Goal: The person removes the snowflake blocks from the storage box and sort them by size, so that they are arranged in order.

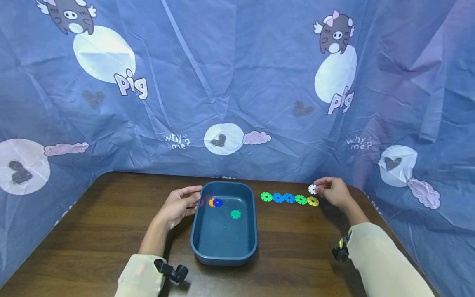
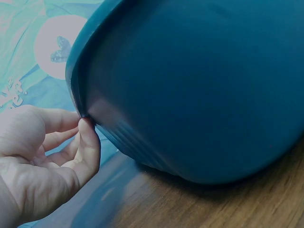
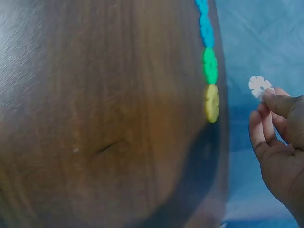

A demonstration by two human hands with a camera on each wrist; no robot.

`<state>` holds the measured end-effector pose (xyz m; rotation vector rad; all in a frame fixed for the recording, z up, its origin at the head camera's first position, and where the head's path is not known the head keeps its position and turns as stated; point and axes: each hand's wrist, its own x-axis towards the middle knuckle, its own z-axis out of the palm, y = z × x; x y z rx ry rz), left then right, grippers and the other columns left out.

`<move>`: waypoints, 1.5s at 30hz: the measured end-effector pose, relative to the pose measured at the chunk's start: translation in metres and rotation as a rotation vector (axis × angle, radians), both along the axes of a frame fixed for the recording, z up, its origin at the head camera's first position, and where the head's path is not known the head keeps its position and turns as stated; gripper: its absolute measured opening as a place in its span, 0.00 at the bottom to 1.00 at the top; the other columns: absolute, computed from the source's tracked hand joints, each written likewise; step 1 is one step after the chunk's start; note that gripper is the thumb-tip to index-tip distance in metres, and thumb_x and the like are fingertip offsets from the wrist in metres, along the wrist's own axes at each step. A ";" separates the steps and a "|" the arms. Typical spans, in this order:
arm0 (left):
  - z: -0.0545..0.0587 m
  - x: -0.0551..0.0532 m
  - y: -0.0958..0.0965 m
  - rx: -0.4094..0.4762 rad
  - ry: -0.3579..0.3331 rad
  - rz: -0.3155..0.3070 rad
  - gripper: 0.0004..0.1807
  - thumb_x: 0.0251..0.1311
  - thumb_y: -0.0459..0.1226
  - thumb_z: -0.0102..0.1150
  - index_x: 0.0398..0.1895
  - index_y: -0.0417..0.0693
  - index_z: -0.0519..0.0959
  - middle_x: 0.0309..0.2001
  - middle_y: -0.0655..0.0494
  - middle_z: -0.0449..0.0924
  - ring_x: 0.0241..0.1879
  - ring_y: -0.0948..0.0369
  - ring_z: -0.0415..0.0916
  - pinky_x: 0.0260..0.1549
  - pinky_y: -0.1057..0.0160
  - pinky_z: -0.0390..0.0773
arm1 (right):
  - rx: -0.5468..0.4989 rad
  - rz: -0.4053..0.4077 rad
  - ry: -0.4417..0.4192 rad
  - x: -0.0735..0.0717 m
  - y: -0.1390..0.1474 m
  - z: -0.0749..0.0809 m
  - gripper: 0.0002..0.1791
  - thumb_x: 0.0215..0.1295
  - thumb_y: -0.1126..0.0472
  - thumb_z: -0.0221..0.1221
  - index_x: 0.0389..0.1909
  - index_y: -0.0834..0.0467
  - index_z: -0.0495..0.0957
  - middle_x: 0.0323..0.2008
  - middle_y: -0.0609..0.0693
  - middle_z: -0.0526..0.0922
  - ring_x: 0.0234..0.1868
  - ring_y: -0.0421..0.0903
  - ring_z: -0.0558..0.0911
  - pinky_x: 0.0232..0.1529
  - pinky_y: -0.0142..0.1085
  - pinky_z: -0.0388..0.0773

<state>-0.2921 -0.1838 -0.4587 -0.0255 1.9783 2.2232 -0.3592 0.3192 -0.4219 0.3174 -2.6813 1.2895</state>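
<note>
My left hand (image 1: 177, 208) pinches the left rim of a dark blue plastic tub (image 1: 224, 261), near its far corner. In the left wrist view, the thumb and fingers (image 2: 89, 145) meet at the rim. Between the thumb and fingertips of my right hand (image 1: 334, 193) is a white snowflake disc (image 1: 312, 189), a flat notched piece. It is held up just beyond a yellow disc (image 1: 313, 201). That yellow one ends a row running left: a green disc (image 1: 301, 199), two blue discs (image 1: 289, 198) and another green disc (image 1: 266, 196).
Inside the tub lie an orange disc (image 1: 212, 202), partly overlapped by a dark blue disc (image 1: 218, 203), and a teal green disc (image 1: 235, 214). The brown wooden table (image 1: 297, 247) ends at a blue printed curtain (image 1: 230, 103) behind and at both sides.
</note>
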 end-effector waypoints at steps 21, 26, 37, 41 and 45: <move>0.001 0.000 -0.001 -0.032 -0.018 0.004 0.22 0.75 0.31 0.53 0.70 0.40 0.71 0.48 0.50 0.80 0.42 0.59 0.81 0.40 0.62 0.82 | -0.136 -0.239 -0.145 0.016 0.030 -0.041 0.13 0.69 0.72 0.59 0.50 0.79 0.77 0.30 0.49 0.85 0.29 0.34 0.80 0.31 0.28 0.81; 0.001 0.000 -0.001 -0.029 -0.019 0.002 0.22 0.76 0.31 0.52 0.70 0.39 0.71 0.47 0.52 0.79 0.43 0.58 0.80 0.40 0.62 0.83 | -0.123 -0.265 -0.151 0.015 0.031 -0.045 0.13 0.69 0.72 0.59 0.48 0.78 0.78 0.30 0.51 0.85 0.28 0.35 0.79 0.30 0.28 0.80; 0.000 0.000 0.000 -0.013 -0.016 0.009 0.22 0.75 0.31 0.55 0.70 0.38 0.72 0.44 0.53 0.80 0.42 0.58 0.82 0.39 0.62 0.83 | -0.073 -0.301 -0.167 0.016 0.032 -0.049 0.11 0.69 0.71 0.59 0.47 0.76 0.80 0.28 0.50 0.84 0.28 0.36 0.78 0.29 0.28 0.77; 0.001 0.000 0.000 -0.006 -0.019 0.006 0.22 0.75 0.31 0.54 0.70 0.38 0.71 0.43 0.54 0.80 0.42 0.58 0.81 0.39 0.62 0.83 | -0.075 -0.294 -0.180 0.015 0.033 -0.049 0.12 0.69 0.71 0.59 0.47 0.77 0.80 0.27 0.48 0.84 0.28 0.36 0.78 0.29 0.27 0.76; 0.001 0.000 0.000 -0.015 -0.020 0.006 0.22 0.75 0.31 0.53 0.70 0.39 0.71 0.44 0.53 0.79 0.42 0.58 0.81 0.40 0.62 0.83 | -0.098 -0.282 -0.195 0.015 0.034 -0.049 0.13 0.70 0.71 0.58 0.49 0.78 0.79 0.28 0.47 0.85 0.28 0.34 0.79 0.31 0.26 0.77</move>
